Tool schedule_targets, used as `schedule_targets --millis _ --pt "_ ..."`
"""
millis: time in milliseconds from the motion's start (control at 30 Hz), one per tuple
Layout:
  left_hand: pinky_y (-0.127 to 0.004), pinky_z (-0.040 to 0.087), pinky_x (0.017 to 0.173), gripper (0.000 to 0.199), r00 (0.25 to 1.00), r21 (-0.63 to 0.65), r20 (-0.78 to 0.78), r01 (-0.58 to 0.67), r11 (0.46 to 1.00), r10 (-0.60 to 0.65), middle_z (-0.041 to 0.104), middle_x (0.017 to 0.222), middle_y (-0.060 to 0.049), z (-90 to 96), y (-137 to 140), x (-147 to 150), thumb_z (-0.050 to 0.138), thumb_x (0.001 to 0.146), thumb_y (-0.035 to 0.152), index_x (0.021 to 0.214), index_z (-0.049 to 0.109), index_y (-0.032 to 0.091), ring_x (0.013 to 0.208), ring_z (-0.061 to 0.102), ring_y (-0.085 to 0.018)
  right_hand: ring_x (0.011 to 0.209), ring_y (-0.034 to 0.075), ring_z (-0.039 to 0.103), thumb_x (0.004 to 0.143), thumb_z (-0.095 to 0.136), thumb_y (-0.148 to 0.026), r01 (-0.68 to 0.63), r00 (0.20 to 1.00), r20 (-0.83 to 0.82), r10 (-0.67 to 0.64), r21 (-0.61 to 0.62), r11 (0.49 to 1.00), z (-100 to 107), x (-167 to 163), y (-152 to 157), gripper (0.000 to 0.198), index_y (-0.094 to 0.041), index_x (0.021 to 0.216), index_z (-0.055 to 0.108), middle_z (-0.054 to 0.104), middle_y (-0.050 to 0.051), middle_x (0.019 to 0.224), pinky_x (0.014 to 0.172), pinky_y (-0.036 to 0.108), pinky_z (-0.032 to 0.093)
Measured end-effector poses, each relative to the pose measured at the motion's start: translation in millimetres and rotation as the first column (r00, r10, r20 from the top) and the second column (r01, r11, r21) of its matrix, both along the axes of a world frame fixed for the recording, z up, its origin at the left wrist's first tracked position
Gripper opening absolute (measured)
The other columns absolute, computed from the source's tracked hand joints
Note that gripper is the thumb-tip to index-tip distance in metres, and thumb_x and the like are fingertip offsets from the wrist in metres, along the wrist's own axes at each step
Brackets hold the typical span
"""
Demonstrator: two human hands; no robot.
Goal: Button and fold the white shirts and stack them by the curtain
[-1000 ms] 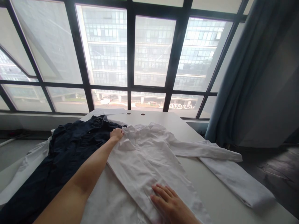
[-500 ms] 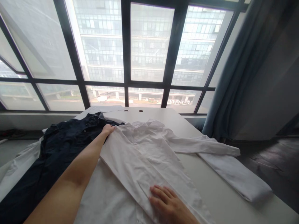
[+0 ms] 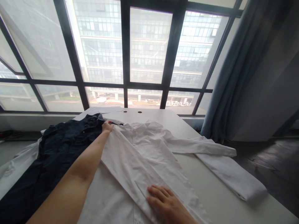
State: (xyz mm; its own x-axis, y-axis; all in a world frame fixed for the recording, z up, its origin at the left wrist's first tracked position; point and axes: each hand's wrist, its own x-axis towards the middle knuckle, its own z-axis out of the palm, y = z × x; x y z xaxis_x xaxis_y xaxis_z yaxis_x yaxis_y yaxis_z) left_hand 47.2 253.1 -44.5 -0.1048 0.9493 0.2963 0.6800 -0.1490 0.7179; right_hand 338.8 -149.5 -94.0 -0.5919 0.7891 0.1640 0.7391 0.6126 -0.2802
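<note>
A white long-sleeved shirt (image 3: 149, 146) lies spread on the white table, its collar toward the window. One of its sleeves is laid down along the front of the shirt, while the other stretches out to the right. My left hand (image 3: 107, 126) pinches the shirt at its left shoulder, fingers closed on the cloth. Lower down, my right hand (image 3: 163, 199) rests flat on the laid-over sleeve near its cuff, fingers extended. A dark navy shirt (image 3: 70, 133) lies to the left, partly under my left forearm.
A folded white cloth (image 3: 233, 174) lies on the right of the table (image 3: 210, 186), partly beneath the outstretched sleeve. More white fabric (image 3: 21, 161) shows left of the navy shirt. Beyond the table's far edge stand large windows, with a grey-blue curtain (image 3: 229, 77) at right.
Both hands stay at the same places on the white shirt. The view has shifted slightly; the shirt's layout looks the same.
</note>
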Motion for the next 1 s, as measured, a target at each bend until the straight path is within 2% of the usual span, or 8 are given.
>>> schedule_targets --millis 67,200,367,500,633,800,900,1000 --pt "-0.043 0.042 0.103 0.044 0.995 0.022 -0.095 0.020 1.000 -0.018 0.063 0.126 -0.025 0.8 -15.4 6.8 0.054 0.088 0.019 0.127 0.055 -0.002 0.120 0.058 -0.034 0.133 0.033 0.049 0.082 0.059 -0.070 0.022 0.999 -0.031 -0.024 -0.065 0.998 10.2 -2.9 -3.3 0.069 -0.020 0.130 0.060 0.055 0.015 0.142 0.113 0.045 0.038" --pt "-0.041 0.028 0.117 0.050 0.938 0.046 -0.297 0.202 0.978 -0.180 0.050 0.146 -0.021 -12.9 -67.0 18.2 0.059 0.087 0.026 0.133 0.056 0.006 0.139 0.042 -0.031 0.141 0.033 0.039 0.090 0.050 -0.065 0.080 0.996 -0.022 -0.085 -0.184 0.980 30.0 -9.7 -12.8 0.068 -0.019 0.140 0.053 0.045 0.016 0.151 0.118 0.051 0.027" --pt "-0.049 0.018 0.120 0.061 0.639 -0.110 -0.707 0.324 0.939 -0.304 0.033 0.157 -0.018 -51.5 -138.4 -8.8 0.040 0.096 0.044 0.147 0.043 0.009 0.148 0.025 -0.030 0.148 0.029 0.023 0.096 0.041 -0.059 0.168 0.985 -0.001 -0.175 -0.279 0.946 38.8 -15.7 -22.2 0.066 -0.021 0.151 0.041 0.028 0.010 0.160 0.122 0.051 0.016" --pt "-0.046 0.018 0.120 0.066 0.590 -0.193 -0.745 0.257 0.947 -0.312 0.021 0.162 -0.013 -62.4 -159.4 -39.1 0.030 0.099 0.047 0.153 0.032 0.009 0.151 0.017 -0.026 0.150 0.027 0.018 0.095 0.042 -0.061 0.170 0.984 0.011 -0.175 -0.316 0.933 36.9 -18.0 -22.6 0.070 -0.024 0.154 0.033 0.022 0.008 0.161 0.123 0.051 0.010" --pt "-0.046 0.016 0.120 0.069 0.587 -0.263 -0.744 0.183 0.947 -0.320 0.016 0.163 -0.012 -52.4 -160.2 -44.8 0.026 0.099 0.049 0.155 0.027 0.009 0.151 0.013 -0.026 0.151 0.027 0.014 0.095 0.041 -0.063 0.155 0.988 0.029 -0.154 -0.301 0.941 35.3 -19.5 -24.2 0.075 -0.022 0.156 0.027 0.018 0.009 0.162 0.123 0.051 0.006" --pt "-0.051 0.012 0.120 0.065 0.529 -0.293 -0.779 0.168 0.941 -0.337 0.022 0.161 -0.017 -37.3 -169.2 -36.9 0.029 0.099 0.045 0.152 0.033 0.008 0.151 0.016 -0.029 0.151 0.031 0.011 0.091 0.044 -0.068 0.141 0.989 0.084 -0.119 -0.333 0.932 42.6 -22.0 -40.2 0.085 -0.018 0.156 0.024 0.015 0.013 0.163 0.122 0.054 0.007" --pt "-0.050 0.009 0.120 0.059 0.486 -0.227 -0.812 0.246 0.942 -0.322 0.029 0.158 -0.020 -39.1 -187.2 -15.6 0.032 0.098 0.036 0.149 0.038 0.006 0.149 0.021 -0.029 0.147 0.035 0.025 0.086 0.052 -0.069 0.133 0.990 0.094 -0.108 -0.316 0.939 55.0 -27.6 -42.1 0.087 -0.017 0.153 0.035 0.027 0.017 0.159 0.119 0.055 0.018" --pt "-0.047 0.015 0.120 0.060 0.486 -0.218 -0.761 0.431 0.876 -0.429 0.030 0.158 -0.018 -56.1 -216.2 23.6 0.030 0.099 0.040 0.150 0.038 0.009 0.149 0.024 -0.027 0.140 0.032 0.039 0.094 0.046 -0.058 0.167 0.986 0.062 -0.158 -0.191 0.967 64.6 -38.2 -23.6 0.066 -0.018 0.145 0.048 0.043 0.016 0.152 0.118 0.051 0.024"
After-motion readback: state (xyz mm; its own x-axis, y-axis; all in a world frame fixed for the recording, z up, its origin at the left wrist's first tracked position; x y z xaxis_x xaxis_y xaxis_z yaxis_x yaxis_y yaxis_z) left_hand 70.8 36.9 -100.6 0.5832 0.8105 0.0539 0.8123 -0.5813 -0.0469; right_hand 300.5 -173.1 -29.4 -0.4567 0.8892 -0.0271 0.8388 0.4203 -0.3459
